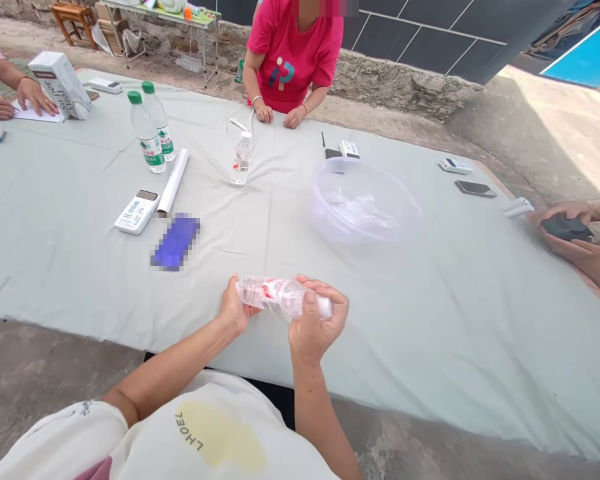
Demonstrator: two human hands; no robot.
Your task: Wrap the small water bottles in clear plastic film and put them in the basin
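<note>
I hold a small clear plastic bottle (276, 295) with a red and white label sideways over the near part of the table. My left hand (234, 310) grips its base end. My right hand (316, 321) is wrapped round its white cap end. Both hands are closed on the bottle. A large clear plastic bowl (363, 200) stands beyond my hands, a little to the right, with crumpled clear film inside.
A pale cloth (430, 300) covers the table. Two green-capped bottles (150, 130), a white roll (173, 181), a white device (136, 212) and another small bottle (241, 157) stand left of the bowl. A person in a pink shirt (293, 57) sits opposite; other people's hands show at both sides.
</note>
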